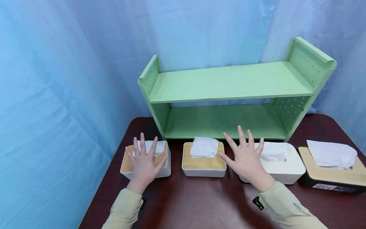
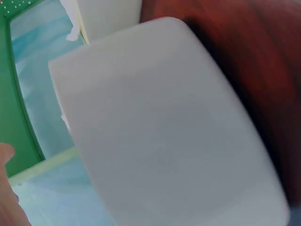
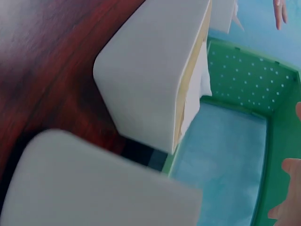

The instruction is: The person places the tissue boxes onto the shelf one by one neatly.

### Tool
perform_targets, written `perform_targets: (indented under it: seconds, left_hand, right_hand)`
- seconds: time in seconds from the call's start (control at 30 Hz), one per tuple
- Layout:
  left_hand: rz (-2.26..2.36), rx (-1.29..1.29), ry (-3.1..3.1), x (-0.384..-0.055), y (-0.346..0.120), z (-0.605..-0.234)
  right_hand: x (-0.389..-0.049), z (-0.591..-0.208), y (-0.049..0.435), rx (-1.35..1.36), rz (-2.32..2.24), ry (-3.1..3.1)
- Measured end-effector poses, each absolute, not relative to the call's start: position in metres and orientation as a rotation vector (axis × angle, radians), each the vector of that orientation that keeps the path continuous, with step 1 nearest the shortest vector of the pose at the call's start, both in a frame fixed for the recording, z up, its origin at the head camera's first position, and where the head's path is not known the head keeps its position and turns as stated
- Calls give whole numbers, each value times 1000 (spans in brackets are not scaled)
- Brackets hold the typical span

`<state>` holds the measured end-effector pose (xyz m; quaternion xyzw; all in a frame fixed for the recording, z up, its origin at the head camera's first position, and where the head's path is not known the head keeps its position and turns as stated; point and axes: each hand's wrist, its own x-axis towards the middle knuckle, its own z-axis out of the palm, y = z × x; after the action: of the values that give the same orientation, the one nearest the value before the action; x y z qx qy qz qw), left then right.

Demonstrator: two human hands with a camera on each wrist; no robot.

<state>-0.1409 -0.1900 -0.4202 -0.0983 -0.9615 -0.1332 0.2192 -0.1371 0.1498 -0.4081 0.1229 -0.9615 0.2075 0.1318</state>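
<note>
My left hand (image 1: 144,163), fingers spread straight, hovers over a white tissue box with a wooden lid (image 1: 168,159) at the left of the row. In the left wrist view that box's pale side (image 2: 164,122) fills most of the frame. My right hand (image 1: 247,157) is also spread wide, above the gap between the middle tissue box (image 1: 204,172) and an all-white tissue box (image 1: 288,170). Neither hand holds anything. The right wrist view shows the middle tissue box (image 3: 146,70) with its tissue, and the white box (image 3: 94,188) in the near corner.
A light green two-tier shelf (image 1: 228,84) stands behind the boxes on the dark red table (image 1: 197,203). A black tissue box with a wooden lid (image 1: 331,168) sits at the far right. Blue curtains (image 1: 57,95) hang around the table.
</note>
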Motion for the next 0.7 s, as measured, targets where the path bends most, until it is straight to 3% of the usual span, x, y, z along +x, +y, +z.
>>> perform_targets:
  seconds: [0.3, 0.7]
  left_hand:
    - [-332, -258, -2655, -135, -235, -434]
    - [-403, -54, -2822, -122, -282, -463]
  right_hand:
    - [-146, -418, 114, 432, 599, -2832]
    - [-152, -434, 68, 566, 628, -2830]
